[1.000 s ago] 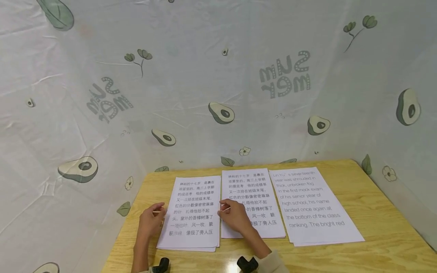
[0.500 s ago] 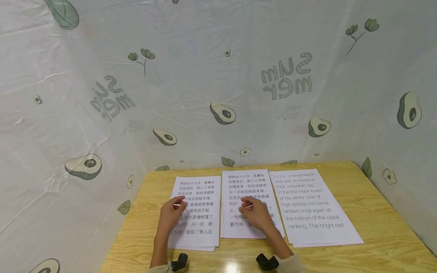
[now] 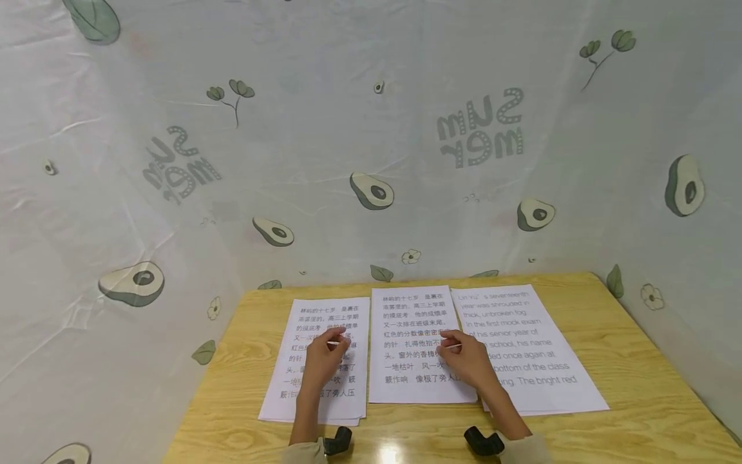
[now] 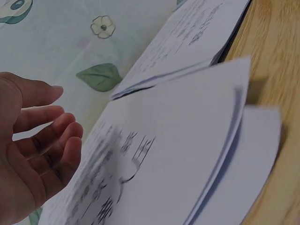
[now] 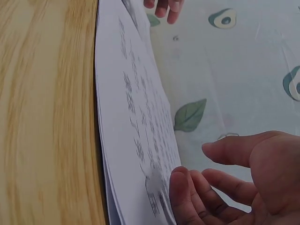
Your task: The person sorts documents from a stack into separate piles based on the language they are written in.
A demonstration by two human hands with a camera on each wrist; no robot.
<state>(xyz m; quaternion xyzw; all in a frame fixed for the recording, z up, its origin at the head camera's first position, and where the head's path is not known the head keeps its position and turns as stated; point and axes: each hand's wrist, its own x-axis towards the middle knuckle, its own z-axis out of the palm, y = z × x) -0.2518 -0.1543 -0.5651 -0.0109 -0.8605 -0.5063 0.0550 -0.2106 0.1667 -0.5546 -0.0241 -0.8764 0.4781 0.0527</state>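
Observation:
Three stacks of white printed paper lie side by side on the table. My left hand point(image 3: 326, 356) hovers over the left stack point(image 3: 278, 407), which bears Chinese text. Above the right side of the middle stack point(image 3: 406, 357), also in Chinese, is my right hand point(image 3: 466, 361). The right stack point(image 3: 545, 361) carries English text, partly covered by the right hand and forearm. In the left wrist view, the left hand's fingers point(image 4: 70, 154) are loosely bent, apart from the paper point(image 4: 187, 126). The right wrist view shows the right hand point(image 5: 243, 183) with loosely bent fingers and nothing held.
The wood-grain table point(image 3: 232, 386) shows around and in front of the stacks. A pale cloth point(image 3: 313, 129) printed with avocados hangs behind it and at both sides. The sheets in the left stack are slightly out of line at the near edge.
Both hands have moved to the right: the left from beside the left stack to over it, the right from the middle stack's left edge to its right side. The stacks stay in place.

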